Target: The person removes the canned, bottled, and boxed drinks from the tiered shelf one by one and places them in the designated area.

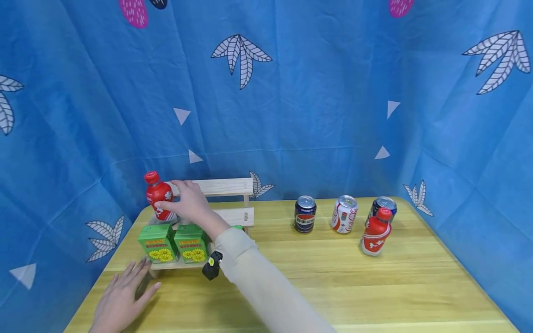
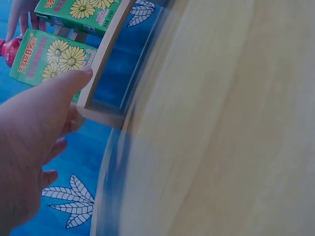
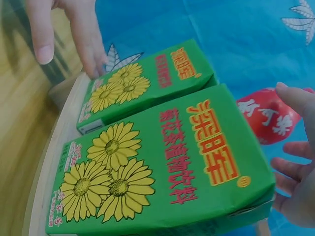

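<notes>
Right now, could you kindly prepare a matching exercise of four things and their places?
1. Coca-Cola can
2. Left hand
3. Right hand
4. Chrysanthemum tea cartons

A. Raised at a red-capped bottle
B. On the front shelf of the wooden rack
C. At the rack's front left corner
D. Between the Pepsi can and another dark blue can

Pairs: 1-D; 2-C; 3-A; 4-B

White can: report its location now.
In the head view, the white can stands on the right half of the table, between a blue can and, to its right, a second blue can partly hidden by a red bottle.
</notes>
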A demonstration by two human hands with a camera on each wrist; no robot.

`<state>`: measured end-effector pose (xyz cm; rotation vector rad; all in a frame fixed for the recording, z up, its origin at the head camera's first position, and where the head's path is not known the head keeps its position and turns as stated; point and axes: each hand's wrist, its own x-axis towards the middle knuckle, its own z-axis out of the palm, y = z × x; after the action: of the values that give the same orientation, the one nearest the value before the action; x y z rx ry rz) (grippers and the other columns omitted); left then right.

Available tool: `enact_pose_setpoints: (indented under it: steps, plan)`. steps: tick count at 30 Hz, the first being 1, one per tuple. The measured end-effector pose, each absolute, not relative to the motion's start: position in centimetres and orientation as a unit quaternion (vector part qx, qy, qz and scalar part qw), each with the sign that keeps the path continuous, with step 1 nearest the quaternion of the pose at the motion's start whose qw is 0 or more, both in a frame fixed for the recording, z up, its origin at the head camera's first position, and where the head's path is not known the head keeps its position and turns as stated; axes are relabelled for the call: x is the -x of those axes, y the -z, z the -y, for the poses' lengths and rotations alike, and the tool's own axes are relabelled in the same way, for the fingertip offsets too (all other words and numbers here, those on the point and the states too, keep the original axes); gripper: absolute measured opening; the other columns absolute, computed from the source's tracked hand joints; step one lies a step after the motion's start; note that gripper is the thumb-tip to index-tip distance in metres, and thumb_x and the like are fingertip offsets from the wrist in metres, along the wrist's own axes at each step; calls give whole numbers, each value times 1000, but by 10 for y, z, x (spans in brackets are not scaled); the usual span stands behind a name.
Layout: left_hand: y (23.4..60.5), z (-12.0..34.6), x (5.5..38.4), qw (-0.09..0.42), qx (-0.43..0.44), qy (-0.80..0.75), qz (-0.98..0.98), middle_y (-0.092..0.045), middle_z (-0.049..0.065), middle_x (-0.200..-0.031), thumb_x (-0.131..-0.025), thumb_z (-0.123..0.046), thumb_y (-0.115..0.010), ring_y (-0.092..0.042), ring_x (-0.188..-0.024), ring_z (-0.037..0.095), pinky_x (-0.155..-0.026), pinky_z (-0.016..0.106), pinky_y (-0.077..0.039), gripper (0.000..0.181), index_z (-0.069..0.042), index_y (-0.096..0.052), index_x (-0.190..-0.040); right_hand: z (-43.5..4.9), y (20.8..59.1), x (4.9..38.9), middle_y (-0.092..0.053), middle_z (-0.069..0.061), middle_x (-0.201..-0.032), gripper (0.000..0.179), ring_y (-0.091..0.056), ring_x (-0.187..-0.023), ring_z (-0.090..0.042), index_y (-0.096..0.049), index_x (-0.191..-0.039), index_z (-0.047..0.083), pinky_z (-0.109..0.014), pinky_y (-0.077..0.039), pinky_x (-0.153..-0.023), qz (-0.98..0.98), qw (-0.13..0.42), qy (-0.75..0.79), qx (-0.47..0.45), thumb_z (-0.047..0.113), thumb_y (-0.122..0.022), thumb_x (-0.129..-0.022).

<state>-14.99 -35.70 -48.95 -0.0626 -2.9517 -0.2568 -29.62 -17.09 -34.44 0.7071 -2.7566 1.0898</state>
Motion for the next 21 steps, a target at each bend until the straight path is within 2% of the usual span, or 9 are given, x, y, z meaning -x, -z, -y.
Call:
enact_pose_setpoints:
  steps: [8,12,18,21]
  plan:
    - [489,357,149,84,21,88,992,-39,25,-151,-93,-66,-47,-33,-139,50,-110,73,-22,83,-2,-43,-145,179,351,300,-53,6,-141,72,-48,-129,-12,-46,-144,28,-30,-54,-99,907,38,-351,-230,54,-71,-82]
    - [489,357,149,84,22,90,992,-39,25,-151,-93,-65,-47,-33,-139,49,-110,73,-22,82,-3,-43,-146,182,350,301,-56,6,-135,69,-51,-124,-11,-48,-141,26,-26,-54,-95,907,56,-337,-245,55,-69,-83]
    - [491,359,150,85,23,92,992,-40,24,-151,-92,-66,-48,-34,-138,49,-110,72,-23,83,-3,-44,-145,187,347,303,-59,7,-125,66,-53,-113,-8,-50,-138,24,-18,-53,-83,914,76,-311,-250,56,-69,-83]
    - [492,359,149,88,23,93,991,-41,24,-151,-92,-66,-48,-34,-139,48,-111,71,-23,82,-3,-45,-145,190,346,304,-59,7,-124,68,-53,-111,-7,-49,-139,25,-17,-52,-82,921,90,-283,-252,58,-68,-83]
